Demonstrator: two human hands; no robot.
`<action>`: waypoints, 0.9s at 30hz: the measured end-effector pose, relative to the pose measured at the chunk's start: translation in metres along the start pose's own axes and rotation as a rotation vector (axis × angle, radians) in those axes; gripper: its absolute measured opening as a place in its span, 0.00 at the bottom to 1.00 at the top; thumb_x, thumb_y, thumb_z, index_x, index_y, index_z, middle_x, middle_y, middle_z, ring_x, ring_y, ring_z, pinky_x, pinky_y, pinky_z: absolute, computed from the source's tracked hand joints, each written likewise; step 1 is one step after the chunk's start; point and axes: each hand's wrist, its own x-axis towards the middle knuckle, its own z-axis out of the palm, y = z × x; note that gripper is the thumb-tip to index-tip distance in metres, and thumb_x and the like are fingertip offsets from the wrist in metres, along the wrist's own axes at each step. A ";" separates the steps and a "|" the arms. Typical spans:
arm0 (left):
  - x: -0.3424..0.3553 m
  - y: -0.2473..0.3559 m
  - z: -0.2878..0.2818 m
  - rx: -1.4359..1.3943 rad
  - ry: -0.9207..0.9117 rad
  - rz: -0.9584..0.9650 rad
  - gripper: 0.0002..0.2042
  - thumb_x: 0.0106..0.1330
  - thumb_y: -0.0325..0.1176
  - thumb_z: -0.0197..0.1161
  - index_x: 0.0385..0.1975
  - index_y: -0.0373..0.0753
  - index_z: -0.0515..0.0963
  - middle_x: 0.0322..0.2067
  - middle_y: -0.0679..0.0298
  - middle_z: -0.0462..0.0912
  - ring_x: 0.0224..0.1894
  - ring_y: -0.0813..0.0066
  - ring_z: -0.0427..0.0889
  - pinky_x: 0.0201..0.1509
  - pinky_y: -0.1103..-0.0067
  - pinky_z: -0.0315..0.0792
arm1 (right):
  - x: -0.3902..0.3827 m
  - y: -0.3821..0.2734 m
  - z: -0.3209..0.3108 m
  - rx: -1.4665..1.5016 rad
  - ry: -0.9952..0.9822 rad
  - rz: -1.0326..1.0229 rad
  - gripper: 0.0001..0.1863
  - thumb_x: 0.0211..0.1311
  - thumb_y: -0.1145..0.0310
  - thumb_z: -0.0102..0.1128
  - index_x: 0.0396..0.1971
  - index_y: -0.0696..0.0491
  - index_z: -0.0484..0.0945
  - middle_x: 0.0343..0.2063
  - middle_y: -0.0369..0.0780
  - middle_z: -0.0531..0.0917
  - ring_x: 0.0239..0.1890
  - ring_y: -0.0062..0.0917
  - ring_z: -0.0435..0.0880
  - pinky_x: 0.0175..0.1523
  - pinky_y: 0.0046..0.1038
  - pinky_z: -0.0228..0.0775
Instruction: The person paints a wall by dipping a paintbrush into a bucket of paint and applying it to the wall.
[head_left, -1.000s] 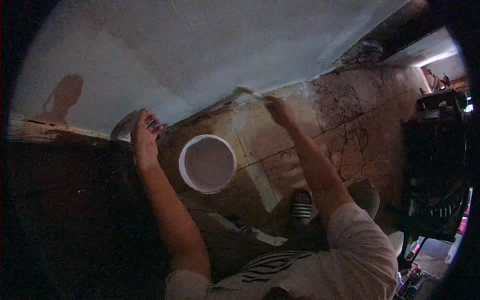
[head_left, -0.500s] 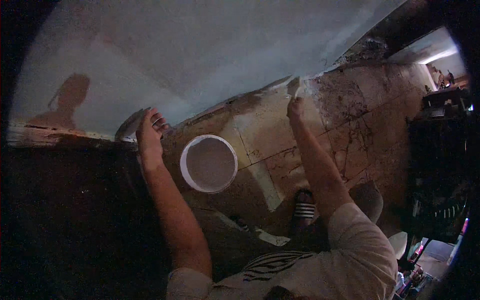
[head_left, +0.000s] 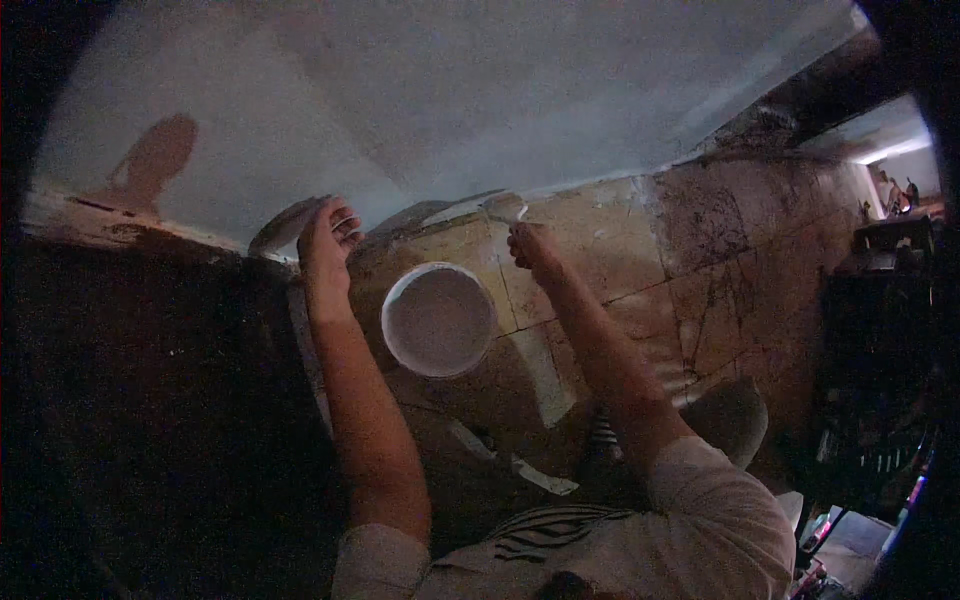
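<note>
My right hand (head_left: 532, 248) is closed around a small flat tool (head_left: 507, 208) with white on its end. The tool is at the foot of the pale wall (head_left: 420, 100), where wall and tiled floor meet. Dim light hides its exact kind. My left hand (head_left: 330, 235) is raised beside the wall's lower edge, its fingers apart and slightly bent, with nothing visible in them. Between my forearms a round white bucket (head_left: 440, 322) stands on the floor, holding a greyish-white mass.
Stained brown tiles (head_left: 630, 250) cover the floor, with pale strips (head_left: 545, 477) lying near my feet. A striped sandal (head_left: 604, 432) shows beside my right forearm. Dark furniture (head_left: 880, 320) stands at the right. A very dark area fills the left.
My right hand has moved left along the wall's foot with the flat tool, nearer the bucket. The whole view has shifted slightly. My left hand stays beside the wall.
</note>
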 end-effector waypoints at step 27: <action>-0.011 0.017 -0.019 -0.150 0.040 0.027 0.11 0.59 0.36 0.57 0.36 0.35 0.74 0.30 0.61 0.77 0.28 0.71 0.77 0.30 0.75 0.72 | 0.041 -0.027 0.092 -0.020 -0.488 0.069 0.10 0.57 0.62 0.53 0.28 0.54 0.71 0.22 0.36 0.72 0.21 0.19 0.69 0.23 0.22 0.58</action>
